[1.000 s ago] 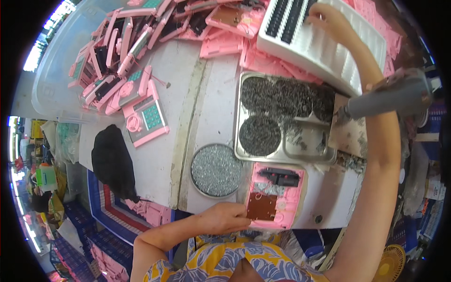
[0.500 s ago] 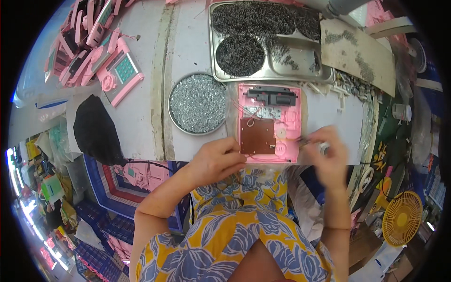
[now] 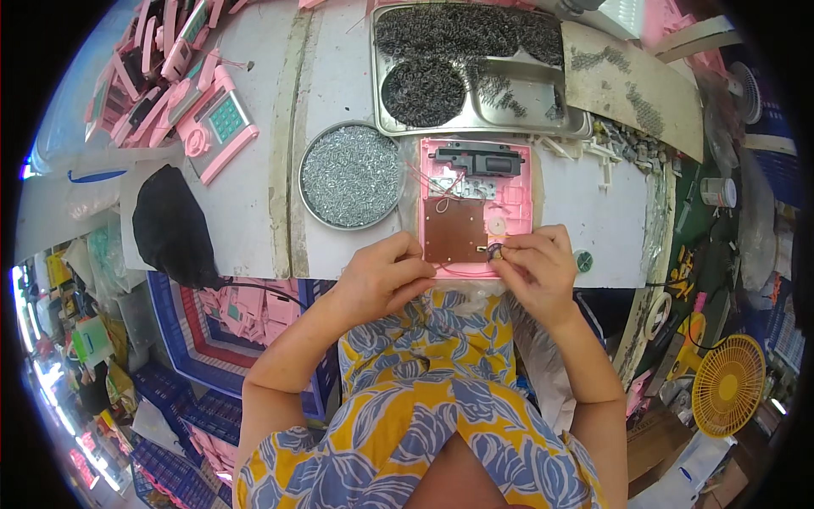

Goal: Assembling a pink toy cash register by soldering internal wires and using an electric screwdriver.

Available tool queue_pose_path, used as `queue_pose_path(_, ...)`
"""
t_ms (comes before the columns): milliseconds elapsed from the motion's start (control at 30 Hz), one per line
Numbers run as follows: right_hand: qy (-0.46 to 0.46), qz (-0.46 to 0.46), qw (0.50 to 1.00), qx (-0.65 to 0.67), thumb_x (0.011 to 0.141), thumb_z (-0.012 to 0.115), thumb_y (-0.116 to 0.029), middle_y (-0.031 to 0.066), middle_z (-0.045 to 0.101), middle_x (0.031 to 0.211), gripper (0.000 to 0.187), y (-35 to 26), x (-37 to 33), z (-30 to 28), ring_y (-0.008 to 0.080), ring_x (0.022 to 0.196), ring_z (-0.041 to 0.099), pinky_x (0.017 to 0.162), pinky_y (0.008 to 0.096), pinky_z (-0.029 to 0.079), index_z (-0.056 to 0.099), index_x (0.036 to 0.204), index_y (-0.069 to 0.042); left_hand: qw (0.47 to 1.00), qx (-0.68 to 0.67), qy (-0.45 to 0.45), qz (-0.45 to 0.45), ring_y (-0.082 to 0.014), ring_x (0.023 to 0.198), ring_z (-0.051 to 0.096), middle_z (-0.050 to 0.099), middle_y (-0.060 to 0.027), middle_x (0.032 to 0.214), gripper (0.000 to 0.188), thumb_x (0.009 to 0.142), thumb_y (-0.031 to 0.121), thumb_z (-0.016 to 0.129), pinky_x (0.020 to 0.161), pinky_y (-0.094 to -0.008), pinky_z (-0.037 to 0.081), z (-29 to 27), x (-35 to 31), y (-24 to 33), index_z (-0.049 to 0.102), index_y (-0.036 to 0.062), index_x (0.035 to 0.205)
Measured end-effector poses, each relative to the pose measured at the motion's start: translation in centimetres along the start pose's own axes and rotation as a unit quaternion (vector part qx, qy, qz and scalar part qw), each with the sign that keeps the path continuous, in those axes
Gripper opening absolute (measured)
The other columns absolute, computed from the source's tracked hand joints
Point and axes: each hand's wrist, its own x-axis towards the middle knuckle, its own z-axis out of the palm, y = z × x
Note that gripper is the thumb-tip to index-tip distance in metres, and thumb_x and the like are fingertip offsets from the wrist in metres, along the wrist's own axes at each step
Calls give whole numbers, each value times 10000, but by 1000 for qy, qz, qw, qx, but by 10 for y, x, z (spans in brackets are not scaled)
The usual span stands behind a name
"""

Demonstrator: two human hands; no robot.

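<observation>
A pink plastic casing [image 3: 518, 200] lies in front of me at the table's near edge. Inside it are a black plastic module [image 3: 480, 161], a metal plate [image 3: 462, 187], a brown circuit board [image 3: 454, 230], a small white wheel [image 3: 497, 225] and thin red wires. My left hand [image 3: 386, 273] is closed at the casing's lower left corner, thumb and fingers together over its edge. My right hand [image 3: 541, 270] pinches a small dark round part [image 3: 495, 252] over the casing's lower right, beside the board; its exact kind is too small to tell.
Left of the casing stands a round dish of small silvery metal pieces [image 3: 352, 176]. Behind it, a steel tray [image 3: 521, 101] holds many dark small parts. Pink devices [image 3: 222, 127] are piled far left, near a black cloth-like bundle [image 3: 174, 229]. A green disc [image 3: 583, 260] lies right of my right hand.
My right hand has moved left from beyond the casing's right edge to over its lower right, bringing the small dark part inside. My left hand stays at the corner.
</observation>
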Motion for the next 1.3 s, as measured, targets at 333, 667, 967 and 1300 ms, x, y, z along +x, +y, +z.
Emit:
queue_pose_path(333, 18, 144, 982, -124, 834, 731, -129, 80, 692, 854, 85, 55, 70, -54, 266, 783, 635, 677, 361, 510, 722, 888, -64, 1000, 0, -12, -10, -251, 746, 613, 583, -61, 882, 154, 813, 128, 789, 619, -357, 498, -2, 0, 0, 708, 90, 939)
queue_pose_path(667, -50, 222, 960, -163, 843, 648, -42, 61, 582, 730, 74, 68, 58, -62, 164, 654, 571, 597, 313, 462, 583, 810, -49, 1000, 18, -17, -19, -283, 781, 638, 611, -70, 936, 124, 835, 124, 760, 644, -363, 521, -18, -4, 12, 708, 101, 946)
queue_pose_path(967, 49, 280, 935, 211, 913, 567, 36, -8, 568, 846, 76, 66, 20, -79, 38, 678, 477, 569, 188, 379, 586, 930, -36, 985, 135, 104, 14, -279, 771, 657, 643, -78, 853, 67, 852, 104, 727, 668, -369, 532, -76, 101, 5, 695, 69, 900)
queue_pose_path(1300, -3, 362, 853, 377, 905, 595, 38, 93, 658, 993, 276, 54, 25, -105, 96, 672, 614, 568, 219, 509, 610, 1180, 19, 923, 344, -127, 119, -322, 927, 684, 666, -73, 994, 113, 855, 155, 682, 794, -441, 569, -23, 257, -31, 731, 101, 942)
